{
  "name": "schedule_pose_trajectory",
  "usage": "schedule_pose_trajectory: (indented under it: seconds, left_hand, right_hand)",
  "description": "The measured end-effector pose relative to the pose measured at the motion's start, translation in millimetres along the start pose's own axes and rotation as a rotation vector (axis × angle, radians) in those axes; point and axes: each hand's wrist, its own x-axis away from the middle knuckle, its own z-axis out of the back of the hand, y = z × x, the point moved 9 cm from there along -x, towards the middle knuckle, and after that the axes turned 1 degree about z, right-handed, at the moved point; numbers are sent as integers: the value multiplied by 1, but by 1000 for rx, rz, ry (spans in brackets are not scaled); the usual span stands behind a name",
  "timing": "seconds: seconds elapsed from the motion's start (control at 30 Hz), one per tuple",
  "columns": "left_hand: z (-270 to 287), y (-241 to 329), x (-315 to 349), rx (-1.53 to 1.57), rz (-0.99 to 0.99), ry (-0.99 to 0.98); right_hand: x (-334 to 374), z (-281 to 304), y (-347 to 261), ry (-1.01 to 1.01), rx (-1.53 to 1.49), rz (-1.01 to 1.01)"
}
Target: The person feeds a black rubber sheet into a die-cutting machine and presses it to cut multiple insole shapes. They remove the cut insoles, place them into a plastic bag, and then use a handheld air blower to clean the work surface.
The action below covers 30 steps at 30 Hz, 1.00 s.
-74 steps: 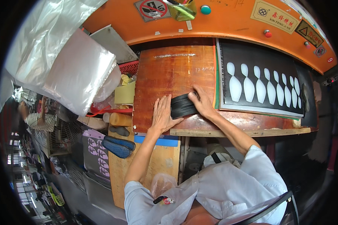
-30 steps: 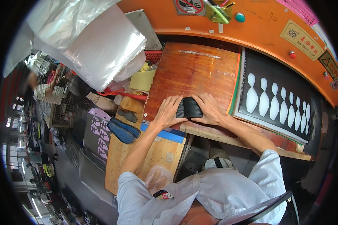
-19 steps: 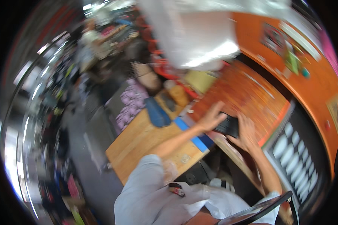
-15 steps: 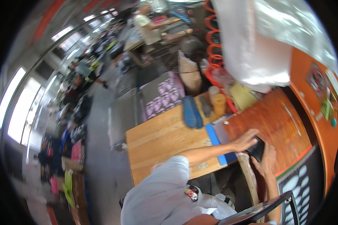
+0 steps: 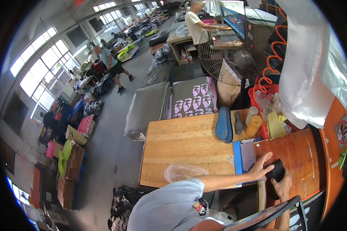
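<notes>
Over the reddish-brown board (image 5: 300,154) at the right, my right hand (image 5: 283,186) grips a small flat black piece (image 5: 275,170) by its lower edge. What kind of piece it is I cannot make out. My left hand (image 5: 260,167) reaches in from the left, its fingers stretched out and apart. Its thumb lies against the left side of the black piece. A sheet of pale paper (image 5: 248,153) and a blue strip (image 5: 238,161) lie beside the left hand.
The light wooden table (image 5: 181,134) carries a clear plastic bag (image 5: 184,172), a pair of blue insoles (image 5: 223,125) and an orange-yellow bottle (image 5: 254,126). Behind stand a large fan (image 5: 243,61) and a red basket (image 5: 264,94). Two people, one walking (image 5: 111,63), are farther off.
The view has swung leftward, so everything sits farther right in it. The black piece shows more of its face. My right hand still holds it; the left stays beside it.
</notes>
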Motion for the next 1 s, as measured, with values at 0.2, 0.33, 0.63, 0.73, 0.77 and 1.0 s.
schedule_pose_trajectory:
  seconds: [0.2,0.33,0.63,0.73,0.77,1.0]
  left_hand:
    - [-27,-7,33,507,325,-94]
    - [-10,0,40,909,395,-114]
    - [71,-26,134,1229,778,56]
    - [112,-28,166,1055,763,143]
    - [119,-16,167,1099,655,52]
    - [142,59,179,1620,251,-147]
  right_hand:
    - [11,13,-63,105,-343,29]
    - [24,3,-120,162,-306,107]
    - [80,-39,-208,-116,-366,190]
    - [104,-34,-243,-79,-371,388]
    - [109,-37,-247,-105,-390,400]
    - [53,-14,-140,127,-633,52]
